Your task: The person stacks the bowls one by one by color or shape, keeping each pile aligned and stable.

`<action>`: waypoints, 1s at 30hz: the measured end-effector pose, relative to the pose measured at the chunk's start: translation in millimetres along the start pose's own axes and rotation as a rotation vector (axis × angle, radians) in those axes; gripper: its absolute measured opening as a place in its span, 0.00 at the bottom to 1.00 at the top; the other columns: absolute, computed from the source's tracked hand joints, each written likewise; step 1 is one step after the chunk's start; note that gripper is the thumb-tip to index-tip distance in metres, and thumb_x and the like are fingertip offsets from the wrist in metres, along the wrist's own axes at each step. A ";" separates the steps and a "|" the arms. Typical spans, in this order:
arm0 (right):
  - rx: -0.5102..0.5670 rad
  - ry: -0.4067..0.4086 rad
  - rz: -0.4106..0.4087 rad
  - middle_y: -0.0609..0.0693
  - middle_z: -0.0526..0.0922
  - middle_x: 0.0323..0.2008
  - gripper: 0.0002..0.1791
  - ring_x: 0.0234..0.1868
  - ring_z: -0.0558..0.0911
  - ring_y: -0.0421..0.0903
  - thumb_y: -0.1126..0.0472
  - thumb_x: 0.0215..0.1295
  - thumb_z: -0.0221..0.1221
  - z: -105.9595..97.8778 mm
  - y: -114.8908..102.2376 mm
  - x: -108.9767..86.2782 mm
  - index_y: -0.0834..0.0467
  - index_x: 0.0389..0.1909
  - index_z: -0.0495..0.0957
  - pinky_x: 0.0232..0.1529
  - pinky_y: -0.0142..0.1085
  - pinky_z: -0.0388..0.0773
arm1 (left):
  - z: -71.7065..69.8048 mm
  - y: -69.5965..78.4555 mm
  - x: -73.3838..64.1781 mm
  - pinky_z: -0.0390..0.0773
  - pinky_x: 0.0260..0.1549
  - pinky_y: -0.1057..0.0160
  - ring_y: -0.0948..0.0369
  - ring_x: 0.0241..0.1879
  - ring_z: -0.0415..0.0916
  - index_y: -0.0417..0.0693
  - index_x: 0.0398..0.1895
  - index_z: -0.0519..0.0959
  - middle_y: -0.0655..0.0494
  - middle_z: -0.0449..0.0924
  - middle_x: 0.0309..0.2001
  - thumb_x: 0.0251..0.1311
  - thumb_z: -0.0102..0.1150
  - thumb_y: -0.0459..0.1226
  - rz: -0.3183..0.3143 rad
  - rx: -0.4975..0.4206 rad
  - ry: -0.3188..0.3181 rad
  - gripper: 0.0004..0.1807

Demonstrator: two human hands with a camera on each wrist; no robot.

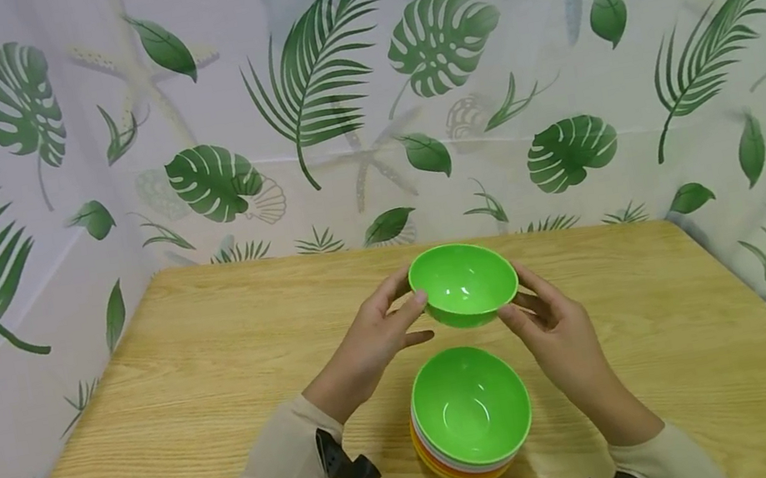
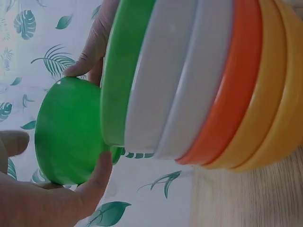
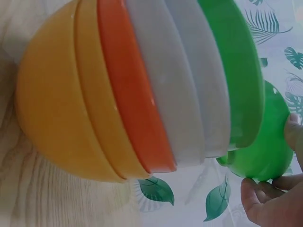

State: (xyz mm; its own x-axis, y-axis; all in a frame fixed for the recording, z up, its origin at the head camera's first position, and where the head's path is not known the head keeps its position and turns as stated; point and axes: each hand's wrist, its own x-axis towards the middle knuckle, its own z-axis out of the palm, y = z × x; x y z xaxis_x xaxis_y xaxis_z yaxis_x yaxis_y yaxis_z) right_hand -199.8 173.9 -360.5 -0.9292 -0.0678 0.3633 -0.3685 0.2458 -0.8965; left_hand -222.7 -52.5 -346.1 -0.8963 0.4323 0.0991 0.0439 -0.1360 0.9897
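A green bowl (image 1: 464, 284) is held in the air between both hands, tilted slightly toward me. The left hand (image 1: 385, 332) grips its left rim, thumb at the near edge. On the opposite side, the right hand (image 1: 552, 329) pinches the rim with the thumb in front and fingers behind. Just below and nearer to me stands a stack of nested bowls (image 1: 471, 410), a green one on top. In the left wrist view the stack shows white, orange (image 2: 227, 90) and yellow bowls under the green. The raised bowl (image 3: 265, 142) is apart from the stack in the head view.
The stack stands on a wooden table (image 1: 225, 384) whose far edge meets a white cloth backdrop (image 1: 361, 107) printed with green leaves and starfish. Black wrist cameras (image 1: 348, 463) are strapped over both light sleeves.
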 end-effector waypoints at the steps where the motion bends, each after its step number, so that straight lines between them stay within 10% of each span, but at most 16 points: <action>1: 0.005 -0.006 0.013 0.60 0.66 0.65 0.32 0.53 0.76 0.29 0.64 0.68 0.56 -1.6 -0.6 -1.2 0.62 0.71 0.59 0.50 0.23 0.76 | 0.3 0.0 -1.4 0.75 0.57 0.51 0.49 0.64 0.65 0.55 0.74 0.54 0.49 0.57 0.69 0.71 0.49 0.40 0.007 0.029 -0.001 0.31; 9: 0.027 -0.069 0.035 0.58 0.62 0.69 0.31 0.55 0.76 0.31 0.61 0.71 0.53 -10.7 -1.2 -9.8 0.59 0.72 0.57 0.53 0.22 0.74 | 5.9 1.8 -8.4 0.64 0.65 0.50 0.51 0.69 0.58 0.47 0.71 0.59 0.49 0.59 0.70 0.62 0.61 0.34 0.089 0.133 0.039 0.35; 15: 0.156 -0.096 0.019 0.53 0.66 0.67 0.33 0.56 0.77 0.36 0.69 0.68 0.55 -11.1 -2.2 -17.0 0.62 0.72 0.57 0.54 0.28 0.75 | 13.2 9.3 -15.1 0.74 0.58 0.56 0.50 0.64 0.66 0.47 0.72 0.55 0.47 0.61 0.67 0.56 0.67 0.34 0.040 0.073 0.094 0.42; 30: 0.257 -0.143 -0.013 0.50 0.67 0.65 0.37 0.58 0.76 0.39 0.77 0.61 0.58 -15.1 -10.7 -32.1 0.66 0.70 0.57 0.55 0.30 0.75 | 13.1 11.9 -28.7 0.69 0.63 0.55 0.55 0.64 0.66 0.47 0.69 0.62 0.51 0.69 0.64 0.54 0.68 0.33 0.140 0.234 0.017 0.39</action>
State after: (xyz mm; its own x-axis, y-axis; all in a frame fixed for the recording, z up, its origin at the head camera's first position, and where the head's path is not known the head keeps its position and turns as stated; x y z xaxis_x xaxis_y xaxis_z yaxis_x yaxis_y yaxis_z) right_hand -165.6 188.0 -358.8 -0.9123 -0.2089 0.3523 -0.3587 -0.0078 -0.9334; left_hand -190.8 -54.8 -335.8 -0.8816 0.4081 0.2373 0.2673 0.0171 0.9635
